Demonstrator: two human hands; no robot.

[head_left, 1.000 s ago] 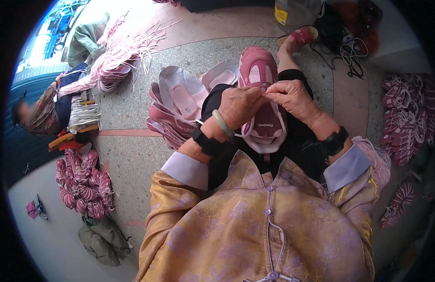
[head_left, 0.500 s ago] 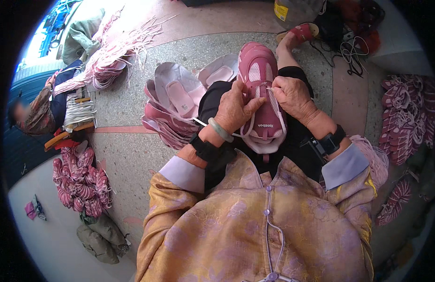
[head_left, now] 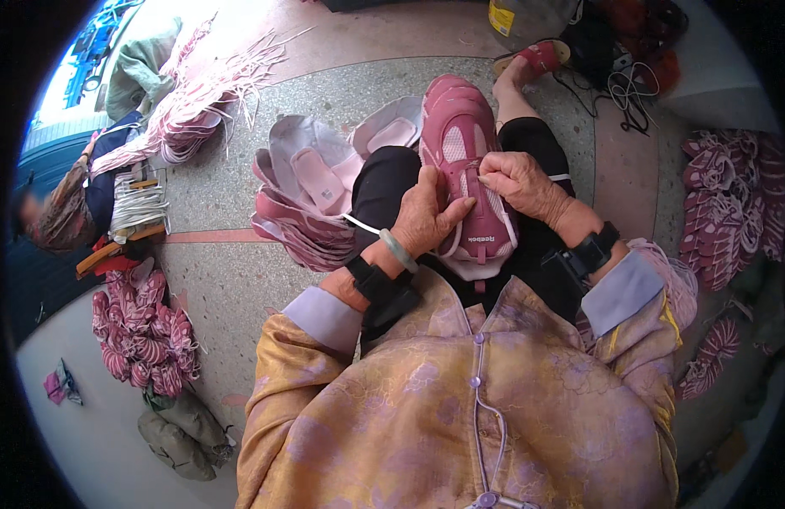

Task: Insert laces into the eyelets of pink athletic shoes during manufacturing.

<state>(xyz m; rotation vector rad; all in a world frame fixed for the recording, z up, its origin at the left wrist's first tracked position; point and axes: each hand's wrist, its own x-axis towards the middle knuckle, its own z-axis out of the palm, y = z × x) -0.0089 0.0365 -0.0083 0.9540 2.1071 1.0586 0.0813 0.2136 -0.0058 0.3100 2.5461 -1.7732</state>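
A pink shoe upper with pale mesh panels lies over my black-trousered lap, its toe pointing away from me. My left hand grips its left side, with the thumb across the tongue. On the opposite edge of the lacing area, my right hand is closed in a pinch on a thin white shoelace, mostly hidden by the fingers. A white lace sticks out left of my left wrist, and another white length shows beyond my right wrist.
Stacked pink uppers with pale linings rest on the speckled floor at left. Bundles of pink-and-white uppers lie farther left, others at right. A person sits at far left beside white laces. Cables lie upper right.
My right hand has shifted slightly up and left at the lacing edge, and a white lace length now shows past its wrist. My left hand keeps its grip on the shoe upper.
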